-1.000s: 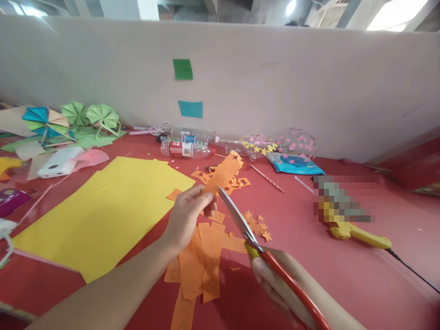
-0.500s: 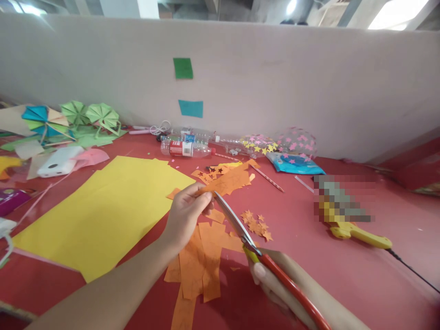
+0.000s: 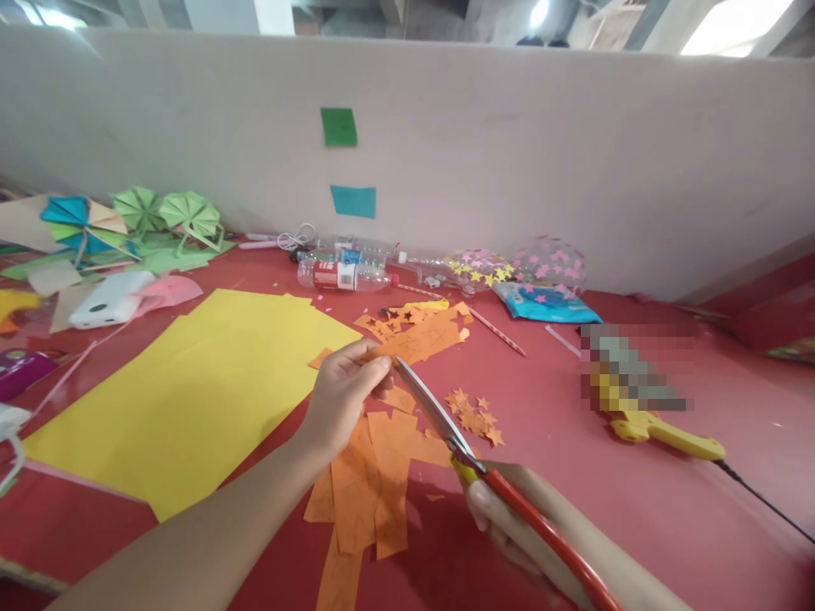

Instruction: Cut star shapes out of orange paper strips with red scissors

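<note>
Between its thumb and fingers, my left hand (image 3: 347, 395) pinches a strip of orange paper (image 3: 424, 333) with faint drawn lines. My right hand (image 3: 509, 509) is closed round the red handles of a pair of scissors (image 3: 433, 412). The blades look nearly closed, and their tips meet the paper's edge beside my left thumb. Beneath the scissors lie more orange paper pieces (image 3: 388, 484), overlapping on the red table. A small heap of cut orange stars (image 3: 474, 416) rests just right of the blades.
Large yellow sheets (image 3: 191, 390) cover the left of the table (image 3: 548, 424). At the back are plastic bottles (image 3: 347, 276), a blue packet (image 3: 548, 305) and a striped straw (image 3: 500, 331). A yellow-handled tool (image 3: 668, 433) with a cord lies right. Folded paper fans (image 3: 191, 212) stand far left.
The far end of the orange strip has tilted and turned slightly in my left hand. The scissors have shifted a touch to the left; their handles sit slightly lower.
</note>
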Motion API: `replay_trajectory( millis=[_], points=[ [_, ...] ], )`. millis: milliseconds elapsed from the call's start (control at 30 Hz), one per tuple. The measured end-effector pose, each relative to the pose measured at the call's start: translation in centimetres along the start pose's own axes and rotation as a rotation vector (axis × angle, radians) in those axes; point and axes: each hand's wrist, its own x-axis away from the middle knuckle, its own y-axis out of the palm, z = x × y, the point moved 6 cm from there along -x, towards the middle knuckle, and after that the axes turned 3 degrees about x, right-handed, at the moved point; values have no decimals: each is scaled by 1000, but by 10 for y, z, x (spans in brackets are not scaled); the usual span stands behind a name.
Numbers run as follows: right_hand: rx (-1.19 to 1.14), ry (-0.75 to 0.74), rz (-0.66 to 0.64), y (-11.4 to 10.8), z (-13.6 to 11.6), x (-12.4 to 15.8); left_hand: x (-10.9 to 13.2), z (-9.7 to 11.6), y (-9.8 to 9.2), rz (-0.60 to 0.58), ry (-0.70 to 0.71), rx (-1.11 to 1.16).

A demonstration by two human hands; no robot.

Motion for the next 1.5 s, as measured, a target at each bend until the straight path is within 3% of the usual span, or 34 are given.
replay_trajectory(
  millis=[467, 833, 1500],
  points=[
    [65, -9, 92, -9, -3, 1, -5, -4, -5, -37, -24, -26],
    [5, 60, 64, -11, -1, 3, -6, -4, -5, -24, -33, -39],
    [-12, 9, 31, -8, -3, 1, -5, -4, -5, -23, -36, -24]
  ],
)
